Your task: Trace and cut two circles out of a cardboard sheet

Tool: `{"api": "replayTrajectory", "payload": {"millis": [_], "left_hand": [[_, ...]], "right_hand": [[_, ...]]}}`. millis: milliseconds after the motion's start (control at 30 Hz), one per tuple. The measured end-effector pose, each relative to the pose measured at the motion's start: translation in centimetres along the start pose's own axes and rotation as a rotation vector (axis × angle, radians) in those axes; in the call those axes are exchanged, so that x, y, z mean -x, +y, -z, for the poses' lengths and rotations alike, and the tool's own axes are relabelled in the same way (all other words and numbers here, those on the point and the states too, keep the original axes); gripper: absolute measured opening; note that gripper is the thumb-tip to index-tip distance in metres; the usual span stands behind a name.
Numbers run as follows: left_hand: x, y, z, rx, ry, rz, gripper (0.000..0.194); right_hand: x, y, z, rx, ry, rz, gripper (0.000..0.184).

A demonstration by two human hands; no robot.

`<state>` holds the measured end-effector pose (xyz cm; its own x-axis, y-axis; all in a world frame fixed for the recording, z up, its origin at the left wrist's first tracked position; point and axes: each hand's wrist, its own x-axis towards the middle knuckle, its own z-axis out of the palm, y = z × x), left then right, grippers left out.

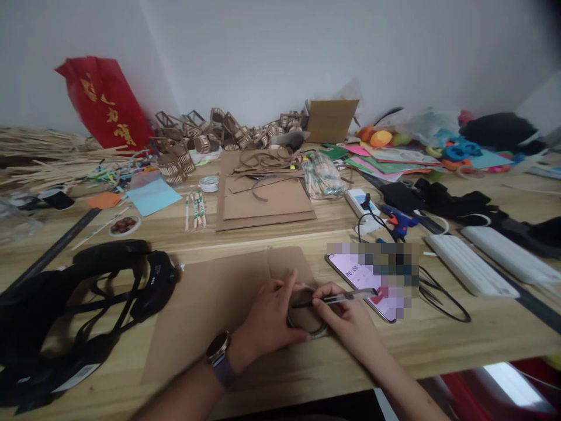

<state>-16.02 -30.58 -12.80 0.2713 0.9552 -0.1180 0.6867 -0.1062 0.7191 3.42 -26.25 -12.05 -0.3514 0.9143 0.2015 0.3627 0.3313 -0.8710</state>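
A flat brown cardboard sheet (210,298) lies on the table in front of me. On its right part rests a thin round ring (319,332), which looks like a hoop or the rim of a round lid. My left hand (272,313), with a watch on its wrist, curls thumb and fingers around the ring's left side and holds it against the cardboard. A clear pen (350,296) is pinched in my right hand (346,316), its tip pointing left inside the ring. Fingers partly cover the ring's edge.
A phone (350,275) lies close to my right hand, with a black cable (456,304) beyond it. Black headgear with straps (153,283) sits at left. Stacked cardboard (267,204), small woven baskets (173,166), a blue glue gun (400,223) and white power strips (471,266) lie farther back.
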Motion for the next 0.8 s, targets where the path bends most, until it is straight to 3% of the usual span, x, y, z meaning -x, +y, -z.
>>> {"api": "replayTrajectory", "payload": {"millis": [133, 333, 533, 600, 800], "left_hand": [[0.1, 0.3, 0.2, 0.005, -0.001, 0.011, 0.128], [-0.1, 0.1, -0.2, -0.009, 0.009, 0.012, 0.13], [0.0, 0.2, -0.1, 0.004, 0.001, 0.021, 0.13], [0.0, 0.2, 0.0, 0.002, -0.003, 0.018, 0.13], [0.0, -0.2, -0.1, -0.018, 0.005, -0.029, 0.128]], "right_hand": [[-0.2, 0.2, -0.4, -0.08, -0.034, -0.022, 0.014], [-0.4, 0.7, -0.4, -0.044, -0.027, 0.059, 0.016], [0.5, 1.5, 0.5, 0.259, 0.189, 0.307, 0.022], [1.1, 1.3, 0.6, 0.303, 0.207, 0.358, 0.022], [1.8, 1.0, -0.6, 0.19, 0.188, 0.294, 0.017]]}}
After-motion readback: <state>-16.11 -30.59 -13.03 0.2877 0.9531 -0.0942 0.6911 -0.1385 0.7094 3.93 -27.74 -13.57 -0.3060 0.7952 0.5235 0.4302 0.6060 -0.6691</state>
